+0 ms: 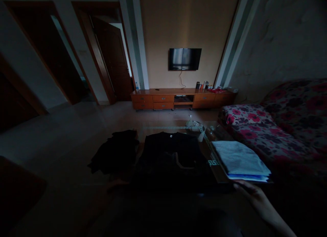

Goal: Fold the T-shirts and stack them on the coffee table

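Observation:
A black shirt (171, 155) lies spread flat on a low glass table (213, 162) in front of me, its collar label away from me. Beside it on the right sits a folded stack of white and pale blue cloth (240, 158). My right hand (251, 194) reaches in from the lower right, with its fingers stretched out against the near edge of that stack. At the shirt's near left corner a dim shape looks like my left hand (116, 184); its fingers are lost in the dark. A crumpled black garment (114, 153) lies to the left of the shirt.
A floral sofa (278, 124) runs along the right. Bottles and crumpled bits (201, 128) sit at the table's far end. Across the tiled floor (76, 128) stand a wooden TV cabinet (178, 99) and a wall TV (184, 59). Dark wooden doors (112, 60) are at the left.

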A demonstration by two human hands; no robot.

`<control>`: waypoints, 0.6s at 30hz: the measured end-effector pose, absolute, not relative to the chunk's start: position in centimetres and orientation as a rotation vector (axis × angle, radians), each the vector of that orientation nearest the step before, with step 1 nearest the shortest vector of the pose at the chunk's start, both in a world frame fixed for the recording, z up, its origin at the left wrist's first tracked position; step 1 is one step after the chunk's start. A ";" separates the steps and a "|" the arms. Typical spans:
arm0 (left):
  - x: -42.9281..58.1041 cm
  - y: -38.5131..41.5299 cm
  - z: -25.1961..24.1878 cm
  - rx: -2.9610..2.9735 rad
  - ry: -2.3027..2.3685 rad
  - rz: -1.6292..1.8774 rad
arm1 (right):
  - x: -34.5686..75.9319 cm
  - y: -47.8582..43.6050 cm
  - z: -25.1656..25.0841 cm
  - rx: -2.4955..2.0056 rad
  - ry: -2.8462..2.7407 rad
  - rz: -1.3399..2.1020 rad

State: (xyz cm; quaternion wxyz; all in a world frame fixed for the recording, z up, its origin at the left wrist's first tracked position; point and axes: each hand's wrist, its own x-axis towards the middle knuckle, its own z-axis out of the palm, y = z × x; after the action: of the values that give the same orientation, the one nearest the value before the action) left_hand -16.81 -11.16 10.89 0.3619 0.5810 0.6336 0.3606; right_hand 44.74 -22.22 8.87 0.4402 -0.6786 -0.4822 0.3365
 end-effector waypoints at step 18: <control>-10.8 10.4 1.9 1.735 1.741 0.896 | 44.8 1.3 1.1 -1.861 -1.365 0.487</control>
State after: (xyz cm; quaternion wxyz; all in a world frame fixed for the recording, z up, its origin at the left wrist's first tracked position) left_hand -10.79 10.37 1.90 0.2600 0.6404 0.6426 0.3307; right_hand 44.81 1.27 1.14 0.3816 -0.7292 -0.5350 0.1908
